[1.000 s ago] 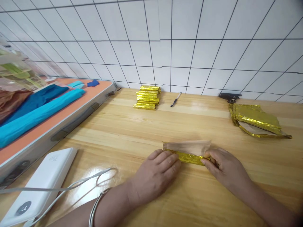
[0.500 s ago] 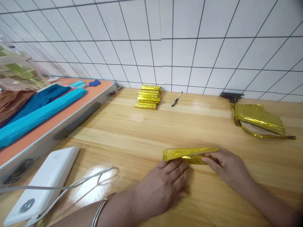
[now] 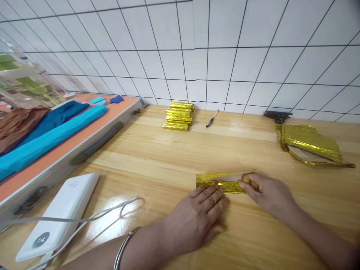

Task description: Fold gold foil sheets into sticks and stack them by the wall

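"How does the left hand (image 3: 195, 215) look?"

"Flat and unclenched, palm down, its fingers resting on a long folded strip of shiny gold foil paper (image 3: 233, 187)."

"And the right hand (image 3: 267, 193)?"

"Grasping: thumb and fingers pinch the strip's right end."

"Where is the strip?"

"On the pale wooden tabletop (image 3: 146, 153), before the person, its far flap raised."

"What lies beyond?"

"A row of folded gold foil pieces (image 3: 180, 119), a slim black-tipped pen (image 3: 213, 118) just right of it, and a pile of gold foil sheets (image 3: 309, 139) farther right."
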Demonstrator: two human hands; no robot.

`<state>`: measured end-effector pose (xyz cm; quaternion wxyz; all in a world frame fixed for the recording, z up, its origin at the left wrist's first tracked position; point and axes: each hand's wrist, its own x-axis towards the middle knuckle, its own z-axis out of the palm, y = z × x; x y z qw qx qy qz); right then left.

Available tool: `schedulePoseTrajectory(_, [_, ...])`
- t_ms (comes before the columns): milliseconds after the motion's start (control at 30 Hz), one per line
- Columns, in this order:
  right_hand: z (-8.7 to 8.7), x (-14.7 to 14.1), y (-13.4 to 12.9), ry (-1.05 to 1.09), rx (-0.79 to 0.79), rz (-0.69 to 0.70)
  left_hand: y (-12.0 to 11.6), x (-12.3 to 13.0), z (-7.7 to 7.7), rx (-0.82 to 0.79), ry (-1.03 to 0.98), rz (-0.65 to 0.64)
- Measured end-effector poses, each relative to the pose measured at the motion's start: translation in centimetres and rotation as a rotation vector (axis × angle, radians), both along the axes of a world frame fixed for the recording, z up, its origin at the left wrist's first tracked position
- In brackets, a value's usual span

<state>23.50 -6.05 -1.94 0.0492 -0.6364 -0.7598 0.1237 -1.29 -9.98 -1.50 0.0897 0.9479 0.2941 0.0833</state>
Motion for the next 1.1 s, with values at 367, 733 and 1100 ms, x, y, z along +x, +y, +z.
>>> schedulePoseTrajectory(367, [-0.1, 0.1, 0.2, 0.041, -0.036, -0.009, -0.3, -0.1, 0.0, 0.005, -0.008, -0.012])
schedulePoseTrajectory(733, [-1.0, 1.9, 0.5, 0.287, -0.104, 0.075, 0.2, -0.3, 0.3, -0.101, -0.043, -0.031])
schedulePoseTrajectory(1100, [-0.9, 2.7, 0.5, 0.256, -0.145, 0.012, 0.6, -0.1, 0.4, -0.118, -0.068, -0.031])
